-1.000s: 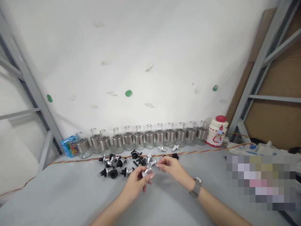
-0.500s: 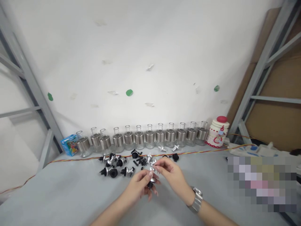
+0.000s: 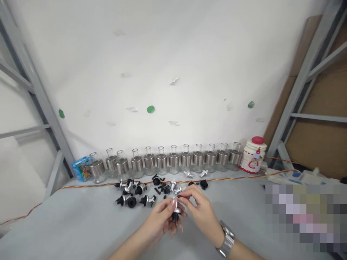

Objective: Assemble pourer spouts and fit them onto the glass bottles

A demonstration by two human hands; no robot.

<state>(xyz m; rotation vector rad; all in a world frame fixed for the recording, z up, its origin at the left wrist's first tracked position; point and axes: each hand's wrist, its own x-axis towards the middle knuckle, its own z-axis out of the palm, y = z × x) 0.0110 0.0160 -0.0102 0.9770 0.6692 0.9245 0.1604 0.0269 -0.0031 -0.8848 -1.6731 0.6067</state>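
Observation:
My left hand [image 3: 166,216] is closed around a silver-and-black bottle pourer [image 3: 176,213], its ribbed black stopper end pointing down. Against the pourer's upper end, my right hand [image 3: 197,206] pinches a small black piece [image 3: 179,196] between thumb and forefinger. Beyond my hands lies a loose group of small black parts [image 3: 163,187] and bare silver spouts [image 3: 173,186]. To the left, several similar pourers [image 3: 148,200] with black stoppers rest on the grey table [image 3: 81,220].
Along the wall stands a row of glass bottles with metal sleeves [image 3: 174,158]. A blue box [image 3: 82,169] is at its left end, a white jar with a red lid [image 3: 252,156] at its right. A red-yellow cable [image 3: 230,179] crosses the table near a power strip [image 3: 295,177].
The black stopper end of the pourer shows more clearly below my left fingers. My right fingertips have shifted slightly, with the small black piece now visible. The whole view has moved a little.

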